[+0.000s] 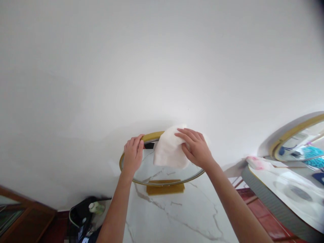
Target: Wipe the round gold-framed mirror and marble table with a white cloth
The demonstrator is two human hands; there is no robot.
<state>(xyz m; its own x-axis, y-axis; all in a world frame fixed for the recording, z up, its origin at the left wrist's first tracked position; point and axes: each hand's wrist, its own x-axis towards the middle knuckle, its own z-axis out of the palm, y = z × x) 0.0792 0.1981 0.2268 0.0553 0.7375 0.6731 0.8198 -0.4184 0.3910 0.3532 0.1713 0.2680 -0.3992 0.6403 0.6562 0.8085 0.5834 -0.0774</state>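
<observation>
An oval mirror (pixel 162 174) with a gold frame stands on a gold base (pixel 165 189) on a white marble-patterned table (pixel 174 219), close to the wall. My left hand (pixel 133 153) grips the upper left of the frame, its fingers wrapped over the edge. On the right, my right hand (pixel 194 145) presses a white cloth (pixel 169 150) against the top right of the mirror. The cloth hangs over part of the frame and the glass. Some fingers of my right hand lie on it, and its thumb is bent against it.
To the right, a second gold-framed mirror (pixel 280 140) rises beside a white-topped table with a grey ribbed side (pixel 278 202). A pink and white packet (pixel 258 163) lies there. At the lower left are a black bag (pixel 81 211), a bottle (pixel 96 207) and wooden furniture (pixel 30 219).
</observation>
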